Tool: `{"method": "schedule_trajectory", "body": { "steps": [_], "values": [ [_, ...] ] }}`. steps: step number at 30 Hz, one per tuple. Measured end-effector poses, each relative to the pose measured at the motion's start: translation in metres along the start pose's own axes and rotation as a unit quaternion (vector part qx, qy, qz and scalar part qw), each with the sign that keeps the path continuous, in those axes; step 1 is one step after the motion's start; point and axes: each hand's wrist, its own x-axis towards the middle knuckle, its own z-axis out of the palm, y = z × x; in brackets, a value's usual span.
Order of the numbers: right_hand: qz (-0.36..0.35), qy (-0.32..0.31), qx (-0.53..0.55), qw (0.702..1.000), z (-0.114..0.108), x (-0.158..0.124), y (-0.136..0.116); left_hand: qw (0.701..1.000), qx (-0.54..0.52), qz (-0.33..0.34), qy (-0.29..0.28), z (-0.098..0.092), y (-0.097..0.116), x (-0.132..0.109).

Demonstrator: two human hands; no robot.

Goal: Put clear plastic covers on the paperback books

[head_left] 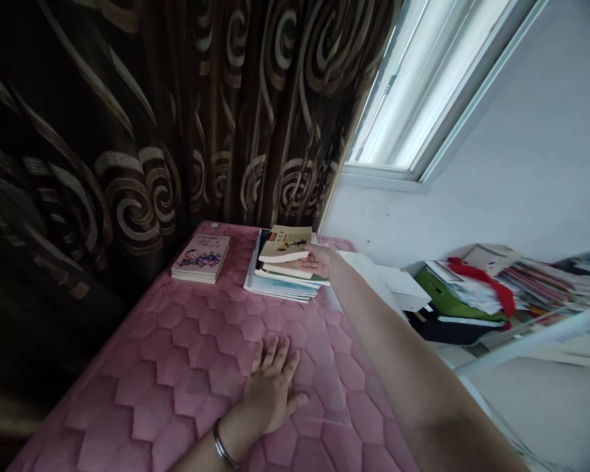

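My left hand (pixel 271 387) lies flat with fingers spread on the pink padded surface (pixel 201 387), a silver bangle on its wrist. Stretched forward, my right hand (pixel 318 259) grips the right edge of a tan book (pixel 286 242) with a small picture on its cover. Its fingers show below that book, which sits on top of a pile. Under it are a dark-covered book and several thin pale books (pixel 280 286). To the left of the pile stands a small stack of pink books (pixel 200 259) with cartoon figures on the top cover.
A dark curtain (pixel 216 118) with swirl patterns hangs behind the surface. At the right, a shelf (pixel 535 334) carries stacked papers, a green folder (pixel 437 293) and a red strap (pixel 486 282). A white box (pixel 403 288) lies beside the surface. Above is a window (pixel 417 85).
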Motion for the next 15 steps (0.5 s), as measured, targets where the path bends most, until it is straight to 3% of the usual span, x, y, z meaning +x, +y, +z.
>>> {"method": "schedule_trajectory", "body": {
  "steps": [4,9,12,15],
  "values": [
    [0.038,-0.037,0.045,0.998,0.013,0.005,0.008,1.0,-0.007,-0.004,-0.015,-0.002,0.0,0.0],
    [0.013,-0.081,0.117,0.99,0.027,0.002,0.009,1.0,-0.006,0.004,-0.018,-0.007,0.001,-0.001],
    [0.0,-0.118,0.145,0.982,0.023,-0.02,0.012,1.0,-0.003,-0.008,-0.024,-0.01,0.004,-0.001],
    [-0.016,-0.148,0.161,0.976,0.001,-0.056,0.032,0.999,-0.006,-0.012,-0.034,-0.015,0.008,-0.001]
  ]
}}
